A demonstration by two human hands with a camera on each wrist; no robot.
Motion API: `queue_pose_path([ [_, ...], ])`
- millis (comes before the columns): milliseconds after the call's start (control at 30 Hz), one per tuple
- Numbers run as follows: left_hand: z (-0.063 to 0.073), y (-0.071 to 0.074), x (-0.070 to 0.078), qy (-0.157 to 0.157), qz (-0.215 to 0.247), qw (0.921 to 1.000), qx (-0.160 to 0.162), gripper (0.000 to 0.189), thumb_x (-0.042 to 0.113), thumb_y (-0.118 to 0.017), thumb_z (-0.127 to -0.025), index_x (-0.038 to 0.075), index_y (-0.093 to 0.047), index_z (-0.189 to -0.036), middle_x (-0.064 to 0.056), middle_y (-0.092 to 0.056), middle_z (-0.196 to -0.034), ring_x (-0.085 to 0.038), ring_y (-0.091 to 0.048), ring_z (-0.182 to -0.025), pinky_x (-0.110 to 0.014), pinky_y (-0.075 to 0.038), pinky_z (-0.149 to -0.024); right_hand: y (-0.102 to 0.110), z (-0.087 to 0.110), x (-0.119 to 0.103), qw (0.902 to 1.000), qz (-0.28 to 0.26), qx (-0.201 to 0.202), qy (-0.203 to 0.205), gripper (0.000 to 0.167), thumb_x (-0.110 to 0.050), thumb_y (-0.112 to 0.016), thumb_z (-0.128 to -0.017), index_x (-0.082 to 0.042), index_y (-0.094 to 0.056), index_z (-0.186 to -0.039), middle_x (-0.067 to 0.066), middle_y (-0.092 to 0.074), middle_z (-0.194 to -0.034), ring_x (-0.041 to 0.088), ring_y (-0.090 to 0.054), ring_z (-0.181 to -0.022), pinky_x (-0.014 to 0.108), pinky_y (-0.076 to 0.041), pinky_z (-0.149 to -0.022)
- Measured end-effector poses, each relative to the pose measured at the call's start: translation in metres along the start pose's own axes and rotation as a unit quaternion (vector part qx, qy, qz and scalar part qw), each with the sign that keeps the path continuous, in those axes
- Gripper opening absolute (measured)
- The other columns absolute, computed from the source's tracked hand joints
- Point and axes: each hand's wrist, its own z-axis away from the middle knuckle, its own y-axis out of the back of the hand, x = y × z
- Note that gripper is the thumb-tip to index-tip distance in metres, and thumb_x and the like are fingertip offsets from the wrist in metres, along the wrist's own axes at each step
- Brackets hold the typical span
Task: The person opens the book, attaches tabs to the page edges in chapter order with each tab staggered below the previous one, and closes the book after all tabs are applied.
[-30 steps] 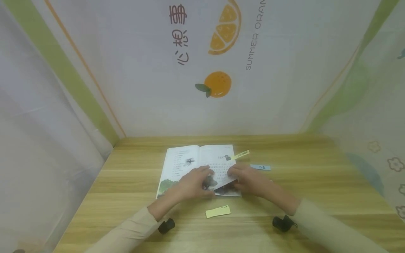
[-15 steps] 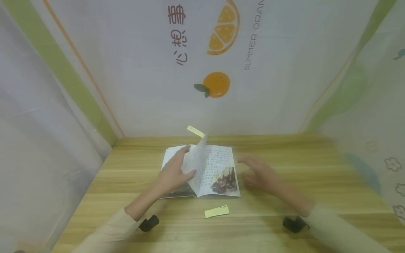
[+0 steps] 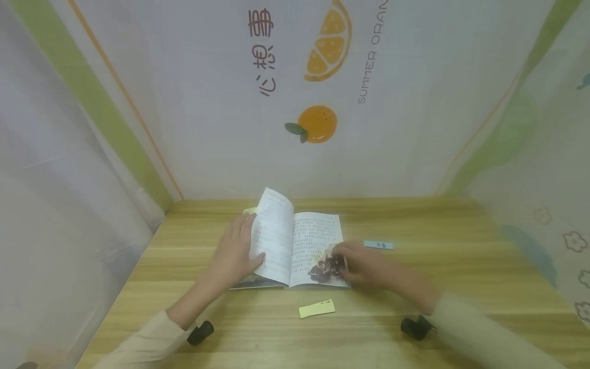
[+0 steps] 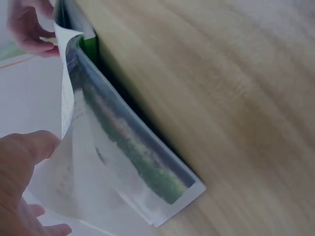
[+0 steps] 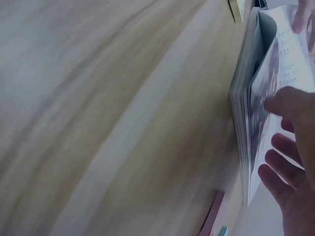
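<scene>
An open book (image 3: pixel 318 225) lies on the wooden table, with printed text and a brown picture on its right page. My left hand (image 3: pixel 232 251) holds a raised, curved page (image 3: pixel 274 236) at its outer edge. In the left wrist view the thumb (image 4: pixel 42 145) lies on one face of this page, while fingertips show below. Over the lower right edge of the book is my right hand (image 3: pixel 369 264), its fingers loosely bent. The right wrist view shows its thumb (image 5: pixel 283 101) at the picture and the other fingers close over the page. A yellow tab (image 3: pixel 250 210) peeks out behind the raised page.
A pale yellow paper slip (image 3: pixel 317 308) lies in front of the book. To the right, a blue tab (image 3: pixel 379 245) with handwriting shows beyond the hand. A dark red strip (image 5: pixel 212 214) lies near it. Black wrist devices (image 3: pixel 416 327) hang under both forearms. A printed curtain (image 3: pixel 392 154) stands behind the table.
The left hand has moved left, turning the page with the yellow tab over; another page now stands curved. The right hand moved away from the book, then back to its right edge.
</scene>
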Motion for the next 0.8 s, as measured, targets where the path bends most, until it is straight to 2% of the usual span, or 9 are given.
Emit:
queue_pose_path([
  [133,0.002,-0.012,0.0,-0.03,-0.058,0.9969,-0.043,0.085,0.024,-0.079,-0.084,-0.003,-0.036,-0.152,-0.034,-0.035,-0.152,-0.054,-0.032,-0.138,-0.065,-0.028,-0.112,-0.005,-0.005,-0.004,0.9994,0.001,-0.035,-0.004,0.046,-0.027,-0.08,-0.088,-0.009,-0.065,-0.128,0.008,-0.058,-0.139,0.026,-0.055,-0.125,0.044,-0.047,-0.104],
  [233,0.003,-0.021,0.007,-0.04,-0.043,0.994,-0.092,0.073,0.022,-0.071,-0.091,0.003,-0.039,-0.154,-0.032,-0.031,-0.156,-0.057,-0.026,-0.141,-0.068,-0.025,-0.112,-0.007,-0.006,-0.007,0.9979,-0.004,-0.064,-0.015,0.059,-0.038,-0.081,-0.087,-0.009,-0.062,-0.134,0.012,-0.051,-0.148,0.033,-0.049,-0.134,0.05,-0.041,-0.109],
  [367,0.001,-0.033,0.022,-0.062,0.006,0.9867,-0.15,0.061,0.017,-0.064,-0.098,0.009,-0.043,-0.154,-0.024,-0.029,-0.16,-0.054,-0.02,-0.144,-0.068,-0.022,-0.113,-0.008,-0.006,-0.008,0.9958,-0.007,-0.087,-0.025,0.065,-0.043,-0.081,-0.085,-0.01,-0.06,-0.136,0.014,-0.047,-0.152,0.036,-0.045,-0.137,0.051,-0.038,-0.111],
  [533,-0.004,-0.044,0.039,-0.108,0.015,0.9727,-0.204,0.051,0.019,-0.058,-0.102,0.012,-0.048,-0.152,-0.015,-0.033,-0.16,-0.049,-0.02,-0.146,-0.064,-0.021,-0.114,-0.006,-0.007,-0.006,0.9948,-0.018,-0.097,-0.023,0.064,-0.042,-0.081,-0.084,-0.008,-0.061,-0.135,0.016,-0.049,-0.15,0.036,-0.047,-0.135,0.051,-0.038,-0.111],
  [667,-0.006,-0.047,0.044,-0.112,0.013,0.9651,-0.237,0.05,0.022,-0.055,-0.104,0.014,-0.047,-0.153,-0.013,-0.029,-0.162,-0.047,-0.018,-0.147,-0.063,-0.019,-0.115,-0.004,-0.008,-0.001,0.9941,-0.032,-0.102,-0.016,0.062,-0.044,-0.081,-0.083,-0.009,-0.063,-0.132,0.015,-0.052,-0.147,0.032,-0.053,-0.129,0.048,-0.042,-0.108],
  [800,-0.006,-0.048,0.041,-0.108,0.007,0.9629,-0.247,0.051,0.023,-0.052,-0.105,0.016,-0.044,-0.155,-0.013,-0.025,-0.164,-0.047,-0.018,-0.147,-0.063,-0.021,-0.115,-0.003,-0.01,0.003,0.9945,-0.041,-0.097,-0.006,0.047,-0.036,-0.082,-0.085,-0.012,-0.067,-0.122,0.011,-0.06,-0.138,0.025,-0.061,-0.119,0.042,-0.049,-0.102],
])
